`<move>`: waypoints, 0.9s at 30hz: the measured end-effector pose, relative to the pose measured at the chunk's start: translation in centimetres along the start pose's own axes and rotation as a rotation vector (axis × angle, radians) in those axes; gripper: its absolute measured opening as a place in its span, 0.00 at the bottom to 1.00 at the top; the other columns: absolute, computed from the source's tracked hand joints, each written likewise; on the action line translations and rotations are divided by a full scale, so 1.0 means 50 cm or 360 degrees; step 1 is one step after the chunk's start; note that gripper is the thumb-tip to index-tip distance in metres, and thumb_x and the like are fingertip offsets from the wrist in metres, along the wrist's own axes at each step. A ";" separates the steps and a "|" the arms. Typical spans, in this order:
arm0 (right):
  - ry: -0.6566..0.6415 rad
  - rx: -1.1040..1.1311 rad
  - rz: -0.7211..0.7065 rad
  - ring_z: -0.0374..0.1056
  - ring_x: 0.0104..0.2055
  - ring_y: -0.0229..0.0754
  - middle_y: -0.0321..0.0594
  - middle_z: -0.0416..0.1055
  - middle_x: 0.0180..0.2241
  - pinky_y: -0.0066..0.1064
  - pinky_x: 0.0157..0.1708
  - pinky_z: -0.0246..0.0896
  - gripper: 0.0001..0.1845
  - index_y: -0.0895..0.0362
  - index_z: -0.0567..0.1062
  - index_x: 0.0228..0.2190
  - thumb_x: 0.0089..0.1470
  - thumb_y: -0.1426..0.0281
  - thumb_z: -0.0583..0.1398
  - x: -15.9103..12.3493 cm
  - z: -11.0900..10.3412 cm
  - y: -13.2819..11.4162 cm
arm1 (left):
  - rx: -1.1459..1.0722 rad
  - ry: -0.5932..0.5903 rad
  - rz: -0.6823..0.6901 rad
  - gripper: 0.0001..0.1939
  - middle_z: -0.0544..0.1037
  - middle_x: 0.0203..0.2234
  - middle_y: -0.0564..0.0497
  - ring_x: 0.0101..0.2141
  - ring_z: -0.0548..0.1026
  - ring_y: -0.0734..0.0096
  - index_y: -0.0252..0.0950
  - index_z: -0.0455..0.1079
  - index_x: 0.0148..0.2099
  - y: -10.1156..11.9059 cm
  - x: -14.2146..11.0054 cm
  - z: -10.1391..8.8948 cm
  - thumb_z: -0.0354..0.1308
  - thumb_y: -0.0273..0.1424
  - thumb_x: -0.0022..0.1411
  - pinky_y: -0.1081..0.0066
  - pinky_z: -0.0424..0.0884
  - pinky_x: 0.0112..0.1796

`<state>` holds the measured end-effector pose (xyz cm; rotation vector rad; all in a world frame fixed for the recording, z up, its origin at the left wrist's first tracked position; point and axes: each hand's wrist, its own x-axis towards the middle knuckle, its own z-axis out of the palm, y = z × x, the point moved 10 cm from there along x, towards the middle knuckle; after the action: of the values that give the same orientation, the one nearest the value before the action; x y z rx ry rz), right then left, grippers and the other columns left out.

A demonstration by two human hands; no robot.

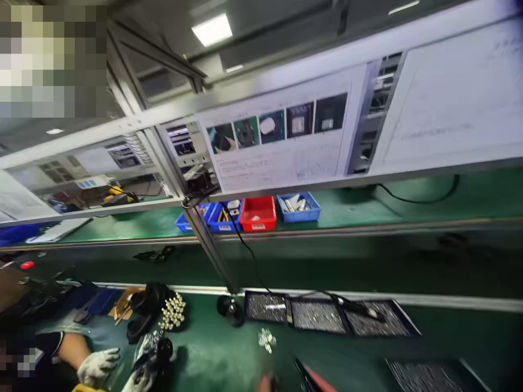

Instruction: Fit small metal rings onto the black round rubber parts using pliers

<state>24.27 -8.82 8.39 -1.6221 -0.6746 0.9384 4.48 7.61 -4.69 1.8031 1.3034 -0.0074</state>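
Note:
At the bottom edge of the head view, my left hand (265,383) shows only as a blurred sliver, with something dark beside it. To its right is my right hand (321,379), also cut off and smeared, against a long black object (304,374) that it seems to grip. I cannot make out what kind of thing that is. Just beyond my hands, a small heap of shiny metal parts (267,340) lies on the green work surface (220,354). Three dark trays of small metal pieces stand behind it, the middle tray (318,316) among them.
A co-worker's gloved hand (98,366) is at the lower left, near black round parts (149,305) and brass-coloured pieces (173,311). A dark tray (425,375) lies lower right. The shelf above holds a red bin (258,213) and a blue bin (299,208); a metal post (208,245) rises midway.

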 end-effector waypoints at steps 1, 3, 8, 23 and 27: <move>0.0003 -0.0006 0.0077 0.72 0.61 0.58 0.45 0.77 0.57 0.48 0.51 0.78 0.21 0.48 0.83 0.49 0.53 0.65 0.74 -0.040 -0.015 0.037 | -0.0036 -0.0074 0.0033 0.17 0.77 0.56 0.44 0.55 0.78 0.53 0.47 0.75 0.56 -0.007 -0.032 0.066 0.68 0.44 0.69 0.55 0.82 0.48; 0.0038 -0.0013 0.0202 0.74 0.60 0.59 0.47 0.79 0.56 0.55 0.64 0.68 0.27 0.55 0.83 0.51 0.47 0.68 0.71 -0.096 -0.055 0.098 | -0.0111 -0.0202 0.0092 0.17 0.78 0.53 0.43 0.52 0.78 0.57 0.38 0.74 0.57 -0.010 -0.081 0.180 0.64 0.41 0.73 0.53 0.80 0.52; 0.0286 -0.0081 0.0374 0.70 0.65 0.62 0.47 0.77 0.60 0.49 0.70 0.60 0.42 0.58 0.82 0.58 0.38 0.66 0.62 -0.154 -0.189 0.181 | -0.0285 -0.0286 0.0206 0.14 0.79 0.47 0.46 0.49 0.79 0.60 0.33 0.75 0.51 0.011 -0.090 0.310 0.63 0.38 0.73 0.52 0.77 0.55; 0.0275 -0.0168 0.0517 0.69 0.67 0.61 0.45 0.76 0.61 0.43 0.69 0.61 0.43 0.58 0.80 0.61 0.42 0.63 0.62 -0.171 -0.157 0.218 | -0.0475 0.0343 -0.0175 0.15 0.81 0.44 0.46 0.42 0.81 0.65 0.32 0.74 0.54 -0.127 -0.014 0.031 0.60 0.40 0.76 0.61 0.82 0.44; 0.0149 -0.0168 0.0484 0.73 0.62 0.63 0.47 0.77 0.59 0.41 0.63 0.69 0.44 0.60 0.79 0.62 0.43 0.62 0.62 -0.129 -0.120 0.206 | -0.0290 0.0703 -0.0305 0.17 0.80 0.43 0.47 0.39 0.80 0.66 0.33 0.73 0.54 -0.174 0.074 -0.221 0.59 0.42 0.76 0.62 0.82 0.42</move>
<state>25.54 -19.78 0.48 -1.8858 -0.4248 1.0501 -5.60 18.03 -5.26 1.5688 1.7224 0.4121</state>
